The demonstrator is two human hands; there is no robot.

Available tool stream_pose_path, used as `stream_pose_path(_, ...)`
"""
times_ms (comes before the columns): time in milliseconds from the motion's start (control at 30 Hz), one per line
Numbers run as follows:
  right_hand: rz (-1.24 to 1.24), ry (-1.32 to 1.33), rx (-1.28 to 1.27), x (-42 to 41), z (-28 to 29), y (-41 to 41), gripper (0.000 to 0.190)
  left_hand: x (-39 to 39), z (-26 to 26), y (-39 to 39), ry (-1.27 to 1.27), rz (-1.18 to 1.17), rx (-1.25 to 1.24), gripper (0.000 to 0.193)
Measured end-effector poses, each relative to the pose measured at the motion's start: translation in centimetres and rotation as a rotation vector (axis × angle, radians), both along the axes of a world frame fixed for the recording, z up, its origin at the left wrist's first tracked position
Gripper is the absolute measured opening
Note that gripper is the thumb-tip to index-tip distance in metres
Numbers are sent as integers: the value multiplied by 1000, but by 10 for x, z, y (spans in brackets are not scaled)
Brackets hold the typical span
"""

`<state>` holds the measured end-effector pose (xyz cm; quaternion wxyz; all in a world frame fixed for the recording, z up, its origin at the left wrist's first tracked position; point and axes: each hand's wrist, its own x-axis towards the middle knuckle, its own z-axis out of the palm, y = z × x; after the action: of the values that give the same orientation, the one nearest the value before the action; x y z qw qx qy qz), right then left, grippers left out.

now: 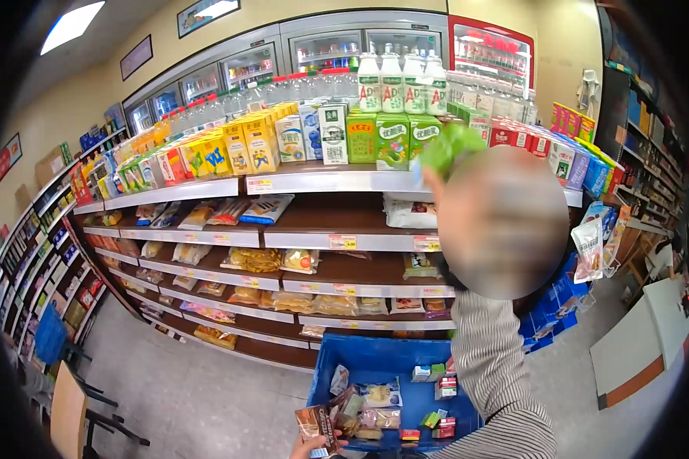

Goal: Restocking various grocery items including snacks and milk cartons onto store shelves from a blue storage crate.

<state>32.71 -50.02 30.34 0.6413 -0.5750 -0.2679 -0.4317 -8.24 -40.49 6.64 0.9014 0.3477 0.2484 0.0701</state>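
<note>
My left hand (306,447), at the bottom edge, grips a brown drink carton (317,426) above the near rim of a blue plastic crate (382,347). Bagged bread (380,394) and small drink cartons (446,388) lie inside the crate. My right arm, in a striped sleeve (488,350), stretches up to the top shelf. A motion-blurred green carton (456,143) is held in my right hand (433,182), mostly hidden by a round blurred patch. Near it stand green yogurt-drink cartons (393,143) and white bottles (391,86).
Packaged bread (258,259) fills parts of the lower shelves (350,213). Behind the display are glass-door fridges (327,49). On the left stand a chair (69,407) and stocked wall shelves (40,246). A white counter (631,344) and hanging snack packs (587,249) are on the right.
</note>
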Motion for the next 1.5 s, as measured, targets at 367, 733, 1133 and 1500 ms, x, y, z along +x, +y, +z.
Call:
stream_pose_path(367, -584, 84, -302, 112, 73, 74, 79, -53, -31, 15, 15, 193, -8, 15)
stream_pose_path(733, -320, -119, -149, 74, 29, 62, 66, -43, -29, 33, -141, 99, -121, 63)
stream_pose_path(1133, 1173, 672, -787, -217, -180, 11, 41, -6, -8, 29, -365, -57, -249, 75)
stream_pose_path(1500, 1506, 1076, -848, -237, -248, -31, 59, 21, 16, -9, -105, 14, 269, 75)
